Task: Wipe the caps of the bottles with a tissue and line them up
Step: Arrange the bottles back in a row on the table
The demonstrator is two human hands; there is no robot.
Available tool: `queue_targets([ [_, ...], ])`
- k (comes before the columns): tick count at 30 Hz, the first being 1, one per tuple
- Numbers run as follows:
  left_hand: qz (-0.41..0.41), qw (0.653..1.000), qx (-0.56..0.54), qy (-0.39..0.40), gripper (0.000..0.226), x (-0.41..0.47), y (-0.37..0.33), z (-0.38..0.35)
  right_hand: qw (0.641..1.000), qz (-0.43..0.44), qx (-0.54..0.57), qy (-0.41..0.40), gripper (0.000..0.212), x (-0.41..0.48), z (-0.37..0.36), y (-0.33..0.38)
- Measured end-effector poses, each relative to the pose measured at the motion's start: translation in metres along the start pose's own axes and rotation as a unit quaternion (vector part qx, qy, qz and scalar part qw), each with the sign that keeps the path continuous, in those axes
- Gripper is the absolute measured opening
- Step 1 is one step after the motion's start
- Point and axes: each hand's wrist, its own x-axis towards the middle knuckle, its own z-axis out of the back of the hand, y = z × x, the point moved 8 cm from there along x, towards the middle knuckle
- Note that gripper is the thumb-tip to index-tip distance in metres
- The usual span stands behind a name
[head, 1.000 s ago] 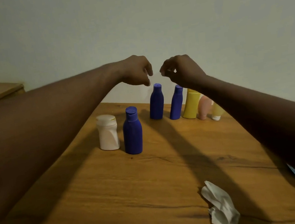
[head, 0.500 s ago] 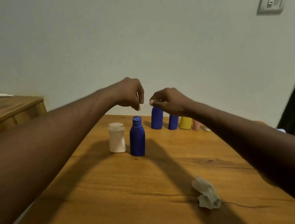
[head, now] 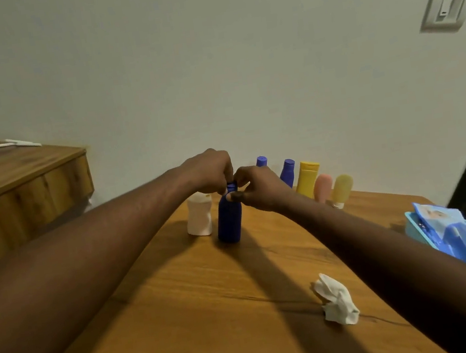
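Both your hands meet at frame centre. Your left hand (head: 210, 170) and right hand (head: 259, 192), fingers curled, pinch the cap (head: 231, 187) of the nearest blue bottle (head: 229, 221). The tissue (head: 336, 301) lies loose at lower right, so you risk handling an unwiped cap — or tipping the white bottle (head: 199, 217) just beside. Seven bottles stand here — three blue, one white, one yellow, one pink, one pale green; one tissue.
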Motion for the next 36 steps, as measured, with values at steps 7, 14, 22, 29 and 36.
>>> queue_targets([
  [7,-0.021,0.998,-0.050,-0.039,0.031,0.010,0.008,-0.002,0.998,-0.015,0.059,-0.023,0.033,0.007,0.001,-0.007],
  [14,-0.044,0.992,-0.075,-0.087,0.027,0.042,0.014,0.011,0.997,-0.027,0.049,-0.045,0.030,0.041,0.017,-0.024],
  [22,-0.056,0.989,-0.085,-0.103,0.020,0.094,0.025,0.015,0.997,-0.035,0.029,-0.055,0.034,0.094,0.019,-0.054],
  [29,-0.067,0.989,-0.079,-0.105,0.018,0.133,0.038,-0.004,0.998,-0.041,-0.022,-0.051,0.029,0.126,0.005,-0.082],
  [36,-0.078,0.989,-0.074,-0.103,0.020,0.152,0.050,-0.017,0.990,-0.012,-0.129,-0.054,0.032,0.140,-0.004,-0.089],
])
